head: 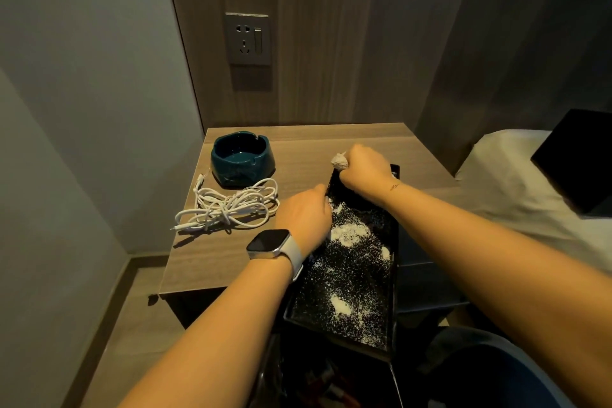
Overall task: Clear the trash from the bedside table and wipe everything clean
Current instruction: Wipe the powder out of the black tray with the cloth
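Wood-grain laminate is covering the square table (298,149). Jutting past its front right edge, a long black tray (351,278) is lying tilted, its glossy floor speckled with white powder and clumps. Left of it, a rounded teal glazed ashtray (243,159) is sitting behind a tangled white cable (228,209). At the tray's left rim, the left hand (306,212) is gripping the edge, while the right hand (366,169) is pinching a crumpled pale wad (339,161) at the far end.
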A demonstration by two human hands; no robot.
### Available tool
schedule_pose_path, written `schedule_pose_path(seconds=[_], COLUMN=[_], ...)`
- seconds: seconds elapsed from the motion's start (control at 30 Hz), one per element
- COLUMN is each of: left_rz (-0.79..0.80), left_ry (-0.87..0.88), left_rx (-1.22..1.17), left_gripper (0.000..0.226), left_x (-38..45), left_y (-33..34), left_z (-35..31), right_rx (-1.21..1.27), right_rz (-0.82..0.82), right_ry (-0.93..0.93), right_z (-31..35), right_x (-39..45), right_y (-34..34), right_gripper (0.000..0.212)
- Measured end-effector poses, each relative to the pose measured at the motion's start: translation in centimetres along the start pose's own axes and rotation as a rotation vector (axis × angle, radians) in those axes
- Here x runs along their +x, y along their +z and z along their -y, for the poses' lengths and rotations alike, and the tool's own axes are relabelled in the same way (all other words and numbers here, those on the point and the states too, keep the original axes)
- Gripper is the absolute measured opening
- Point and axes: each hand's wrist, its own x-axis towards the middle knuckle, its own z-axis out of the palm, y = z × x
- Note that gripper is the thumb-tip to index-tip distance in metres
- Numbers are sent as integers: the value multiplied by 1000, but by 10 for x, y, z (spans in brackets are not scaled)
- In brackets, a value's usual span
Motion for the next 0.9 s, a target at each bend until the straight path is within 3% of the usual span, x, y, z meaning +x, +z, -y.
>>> schedule_pose_path(seconds=[0.13, 0.37, 0.5, 0.6, 0.67, 0.8, 0.9], left_rz=[4, 10, -2, 0, 28, 91, 139], left_ry=[-13, -41, -57, -81, -124, -253, -347], left_rx=[17, -19, -18, -18, -39, -113, -187], left_gripper=[28, 23, 24, 29, 30, 35, 58], left_x=[1, 0, -1, -2, -1, -4, -14], left_y=[-2, -1, -1, -3, -6, -16, -18], left_z=[-3, -2, -3, -3, -4, -11, -21], right_rx=[31, 13, 178, 454, 513, 290, 240], right_rz=[77, 281, 385, 291, 203, 78, 95], right_ry=[-105, -429, -371, -213, -172, -166, -175], right_z=[-7, -10, -14, -19, -23, -42, -51], right_x=[-15, -47, -50, -44, -42, -39, -46], right_y=[-2, -14, -34, -61, -80, -101, -101], right_gripper=[20, 18, 19, 14, 12, 2, 6])
